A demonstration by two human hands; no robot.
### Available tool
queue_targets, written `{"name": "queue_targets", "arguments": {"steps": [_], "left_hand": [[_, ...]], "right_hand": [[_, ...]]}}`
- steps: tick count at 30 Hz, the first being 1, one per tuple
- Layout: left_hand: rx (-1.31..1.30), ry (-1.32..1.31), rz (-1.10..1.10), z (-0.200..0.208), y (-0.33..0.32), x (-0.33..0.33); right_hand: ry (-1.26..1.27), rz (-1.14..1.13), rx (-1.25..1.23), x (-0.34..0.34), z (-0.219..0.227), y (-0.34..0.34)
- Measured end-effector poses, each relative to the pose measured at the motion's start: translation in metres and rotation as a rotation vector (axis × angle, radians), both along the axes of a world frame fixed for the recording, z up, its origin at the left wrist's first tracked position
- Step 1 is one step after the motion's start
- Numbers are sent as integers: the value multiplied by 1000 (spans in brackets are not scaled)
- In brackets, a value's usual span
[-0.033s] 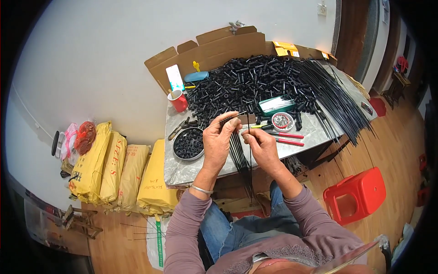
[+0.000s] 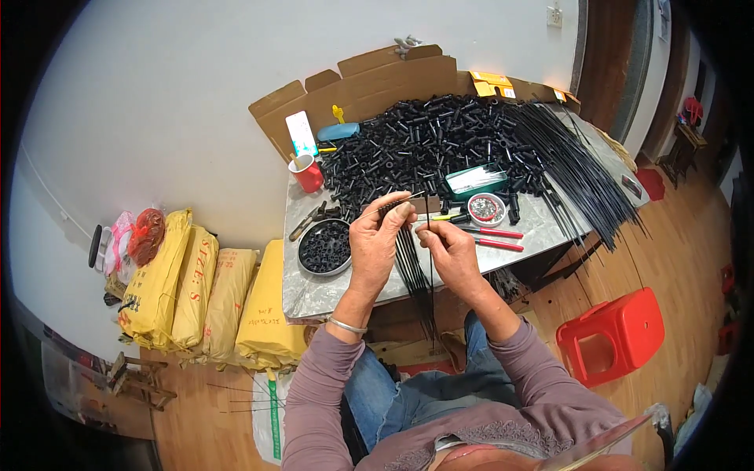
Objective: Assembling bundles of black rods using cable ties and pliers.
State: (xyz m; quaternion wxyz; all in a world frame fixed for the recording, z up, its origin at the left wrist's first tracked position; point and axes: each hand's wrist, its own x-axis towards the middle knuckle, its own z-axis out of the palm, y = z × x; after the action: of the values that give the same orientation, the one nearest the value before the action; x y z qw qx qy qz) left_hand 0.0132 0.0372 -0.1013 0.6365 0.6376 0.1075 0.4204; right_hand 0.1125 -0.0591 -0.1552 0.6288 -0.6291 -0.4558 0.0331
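Note:
My left hand (image 2: pixel 375 245) is closed on a bundle of thin black rods (image 2: pixel 414 275), whose lower ends hang past the front table edge. A thin needle-like piece (image 2: pixel 407 198) pokes out above its fingertips; its kind is unclear. Thumb and finger of my right hand (image 2: pixel 451 250) pinch one black rod (image 2: pixel 429 210), held upright just beside the bundle. Behind both hands spreads a big heap of short black tubular parts (image 2: pixel 416 137). Close to my right hand lie two red-handled tools (image 2: pixel 503 239) and a round tub (image 2: pixel 488 222) of small metal bits.
A bowl (image 2: pixel 325 273) of small black pieces and a red mug (image 2: pixel 311 179) stand left. A green box (image 2: pixel 463 193) holds thin pale pieces. Long black rods (image 2: pixel 581 169) overhang the right edge. Cardboard (image 2: pixel 393 78) walls the back. A red stool (image 2: pixel 628 337) and yellow sacks (image 2: pixel 267 314) flank the table.

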Motion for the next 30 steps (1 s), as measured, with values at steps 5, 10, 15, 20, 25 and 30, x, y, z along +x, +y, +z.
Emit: {"name": "queue_targets", "arguments": {"steps": [5,10,15,20,25,30], "left_hand": [[-28,-26,-8,0,-1,1],[-8,-22,-5,0,0,1],[-13,-25,3,0,-2,0],[288,7,126,-11,8,3],[25,61,-156,-14,9,2],[-108,12,-246,-14,7,-2]], "right_hand": [[-4,3,-4,1,-2,2],[-2,-9,-10,0,-2,2],[-31,19,7,-1,-1,0],[-155,64,5,-1,1,3],[-106,239,-22,20,2,8],[109,40,-422,65,-34,13]]}}
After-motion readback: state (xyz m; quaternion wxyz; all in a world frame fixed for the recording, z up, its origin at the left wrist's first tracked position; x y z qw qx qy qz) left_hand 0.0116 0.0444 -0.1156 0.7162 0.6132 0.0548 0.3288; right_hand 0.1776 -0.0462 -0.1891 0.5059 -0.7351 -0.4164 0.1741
